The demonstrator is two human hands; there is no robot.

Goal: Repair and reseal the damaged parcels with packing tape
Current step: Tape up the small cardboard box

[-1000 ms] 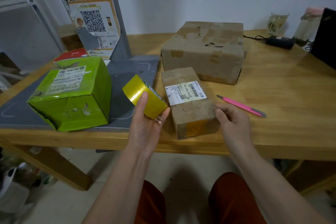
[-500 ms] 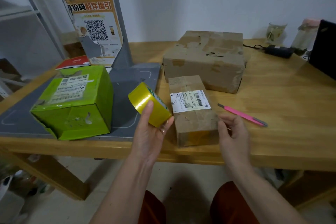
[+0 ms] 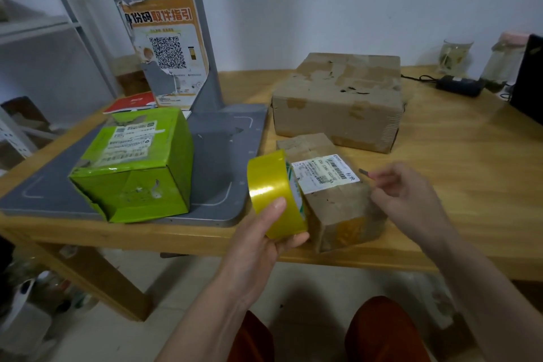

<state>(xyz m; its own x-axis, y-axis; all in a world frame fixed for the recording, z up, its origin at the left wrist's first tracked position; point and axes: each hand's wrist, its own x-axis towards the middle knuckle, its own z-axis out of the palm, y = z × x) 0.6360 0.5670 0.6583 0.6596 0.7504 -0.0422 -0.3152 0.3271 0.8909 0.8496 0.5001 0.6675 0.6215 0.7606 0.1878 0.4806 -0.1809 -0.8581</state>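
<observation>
My left hand [image 3: 258, 247] holds a roll of yellowish packing tape [image 3: 270, 185] just above the table's front edge, against the left side of a small brown parcel [image 3: 338, 209] with a white label. My right hand [image 3: 408, 197] is at the parcel's right side, fingers pinched on a pink cutter [image 3: 365, 173]; only the cutter's tip shows. A dented green parcel [image 3: 138, 167] sits to the left. Behind the small one lies a large, worn brown parcel [image 3: 338, 97].
The green parcel rests on the grey base plate [image 3: 223, 156] of a scanner stand with a QR poster. On the wooden table [image 3: 470, 170] at the back right are a black power adapter [image 3: 458, 87], glass jars [image 3: 455, 53] and a dark screen edge [image 3: 529, 76].
My right hand left the small parcel's front corner, moved right and back, and closed on the pink cutter that lay on the table. The tape roll stayed in my left hand.
</observation>
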